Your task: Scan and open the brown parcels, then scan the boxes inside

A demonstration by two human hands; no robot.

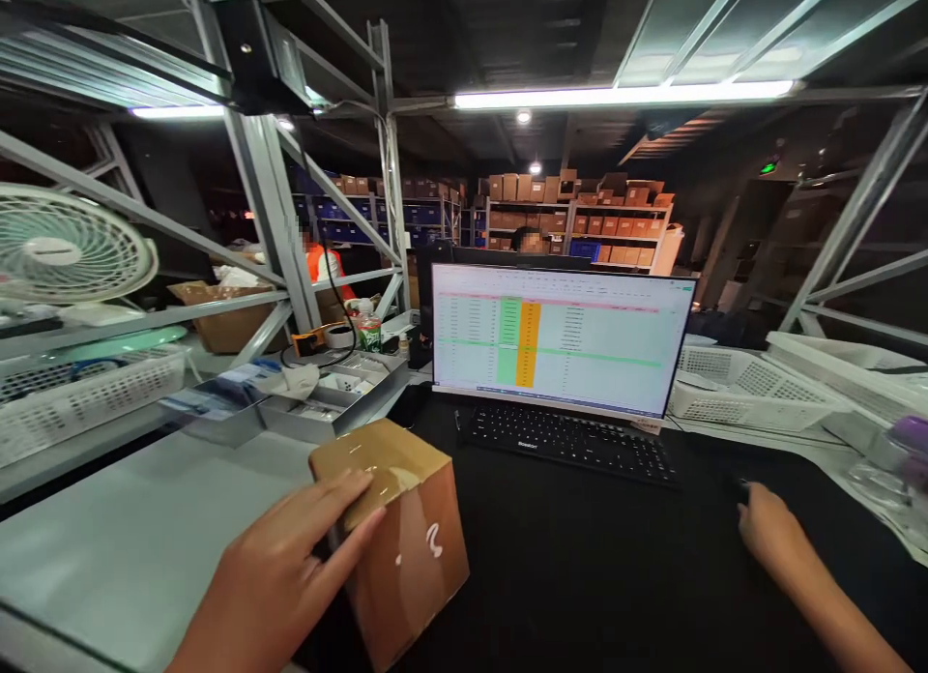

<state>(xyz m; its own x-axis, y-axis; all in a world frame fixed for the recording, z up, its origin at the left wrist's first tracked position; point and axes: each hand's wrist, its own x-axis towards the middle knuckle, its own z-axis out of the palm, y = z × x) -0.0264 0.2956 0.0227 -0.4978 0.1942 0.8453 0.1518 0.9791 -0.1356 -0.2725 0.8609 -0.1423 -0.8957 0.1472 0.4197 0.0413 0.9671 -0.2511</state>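
Left fingers (334, 504) grasp a taped carton (417, 528), a grey tray (373, 399) of white items (360, 386) beyond them, and what right fingers (757, 504) hold is unclear.

At seven o'clock the left-hand grip (286, 547) hides the upper left part of the cardboard box (417, 547) and runs off the lower edge at the wrist; at four o'clock, whatever lies beneath the right-hand grip (769, 520) cannot be made out. The monitor (609, 354), near the dial's centre, shows lettering too small to read. Past nine o'clock the left edge crops the fan (54, 251), and past three a blurred purple-and-clear thing (910, 443) is cut by the right edge.
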